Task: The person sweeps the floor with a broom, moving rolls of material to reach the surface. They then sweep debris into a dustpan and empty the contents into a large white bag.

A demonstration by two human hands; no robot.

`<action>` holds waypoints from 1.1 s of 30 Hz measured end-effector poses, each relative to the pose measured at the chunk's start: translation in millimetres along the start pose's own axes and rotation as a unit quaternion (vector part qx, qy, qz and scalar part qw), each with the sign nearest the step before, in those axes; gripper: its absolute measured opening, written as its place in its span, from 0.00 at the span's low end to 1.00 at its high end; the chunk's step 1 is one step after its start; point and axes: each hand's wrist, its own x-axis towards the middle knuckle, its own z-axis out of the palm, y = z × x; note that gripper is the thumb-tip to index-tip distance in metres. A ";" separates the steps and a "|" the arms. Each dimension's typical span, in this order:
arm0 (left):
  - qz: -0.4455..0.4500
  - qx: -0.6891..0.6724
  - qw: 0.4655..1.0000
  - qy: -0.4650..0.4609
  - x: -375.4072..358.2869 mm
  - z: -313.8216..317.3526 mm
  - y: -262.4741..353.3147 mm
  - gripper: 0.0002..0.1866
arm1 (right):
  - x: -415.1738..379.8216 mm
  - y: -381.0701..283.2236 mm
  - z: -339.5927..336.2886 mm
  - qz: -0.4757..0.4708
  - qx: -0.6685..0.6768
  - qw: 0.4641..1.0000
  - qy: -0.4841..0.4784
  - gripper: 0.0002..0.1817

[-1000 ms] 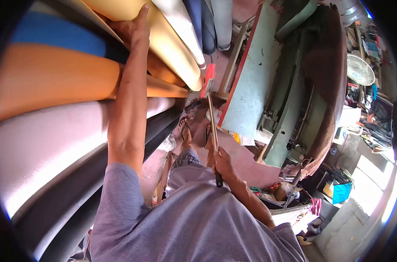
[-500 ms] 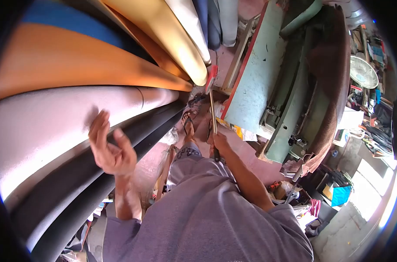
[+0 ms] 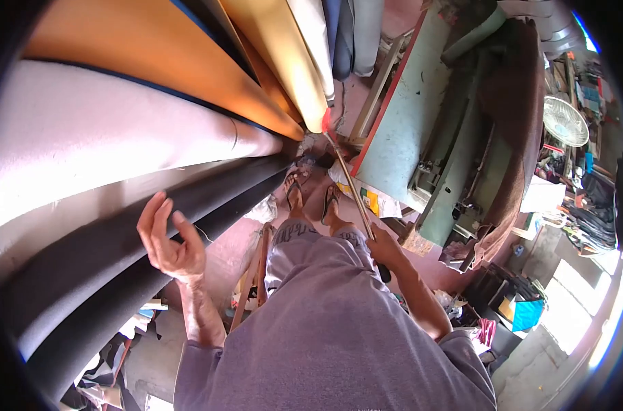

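Observation:
My right hand (image 3: 387,251) is wrapped round the dark lower end of a long thin stick (image 3: 350,179). A red head (image 3: 326,122) tops the stick, overlapping the foot of a yellow roll (image 3: 284,61) in this view. My left hand (image 3: 171,240) is raised at the left, palm up and fingers apart, with nothing in it. It hovers in front of long dark rolls (image 3: 106,264). Above those lies a pale pinkish roll (image 3: 119,127), and beyond it an orange one (image 3: 188,58).
To the right stands a pale green bench (image 3: 397,123) with a red edge and brown material (image 3: 513,137) draped along it. A white fan (image 3: 566,121) sits farther right. Wooden legs (image 3: 263,264) stand beside my left leg, near a plastic bag (image 3: 262,211) on the floor.
My right hand has shifted right and slightly down, so the stick slants more and its red head is lower. My left hand stays raised and open. The view has shifted a little.

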 end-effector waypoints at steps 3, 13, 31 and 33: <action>0.029 -0.060 0.997 -0.027 17.0 28.1 22.9 0.14 | 63.1 13.2 42.1 -0.071 -0.055 0.996 0.015 0.25; 0.046 -0.045 0.996 -0.065 26.0 28.3 17.9 0.15 | 95.9 67.3 76.2 -0.025 -0.230 0.973 0.010 0.28; -0.012 0.061 0.998 -0.010 -18.1 -18.0 -23.3 0.12 | 43.6 60.5 7.9 -0.048 -0.326 0.944 0.002 0.37; -0.013 0.060 0.998 -0.007 -18.7 -18.6 -25.6 0.12 | 13.4 65.3 1.4 -0.068 -0.358 0.931 0.025 0.37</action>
